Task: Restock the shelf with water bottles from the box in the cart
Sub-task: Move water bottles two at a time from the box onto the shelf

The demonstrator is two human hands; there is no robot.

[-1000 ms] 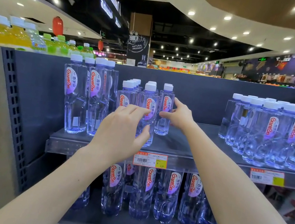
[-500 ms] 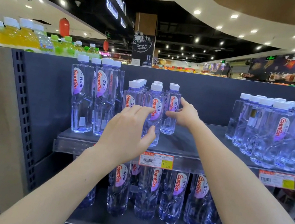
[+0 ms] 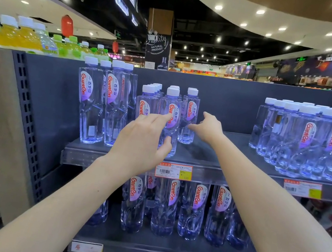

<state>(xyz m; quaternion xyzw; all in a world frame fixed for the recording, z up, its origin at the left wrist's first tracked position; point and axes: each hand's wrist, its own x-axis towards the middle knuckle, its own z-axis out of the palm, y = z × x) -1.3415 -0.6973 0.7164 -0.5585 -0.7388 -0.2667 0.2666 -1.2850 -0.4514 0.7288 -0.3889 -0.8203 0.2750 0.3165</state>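
Observation:
Small clear water bottles with white caps stand in rows on the dark upper shelf (image 3: 211, 153). My left hand (image 3: 142, 139) holds the front bottle of the middle row (image 3: 174, 107), fingers across its label and thumb low on its body. The bottle stands on the shelf. My right hand (image 3: 209, 129) is spread beside the front bottle of the right row (image 3: 190, 108), thumb tip at its side and index finger raised. The box and the cart are out of view.
Taller bottles of the same water (image 3: 89, 101) stand to the left, and a dense group (image 3: 304, 139) to the right. The lower shelf carries more bottles (image 3: 165, 203). Yellow and green drinks (image 3: 21, 36) sit on top at the left. Bare shelf lies right of my right hand.
My right hand has loosened from the right-row bottle, and its fingers have lifted away. My left hand keeps its hold on the front bottle. The view has shifted slightly.

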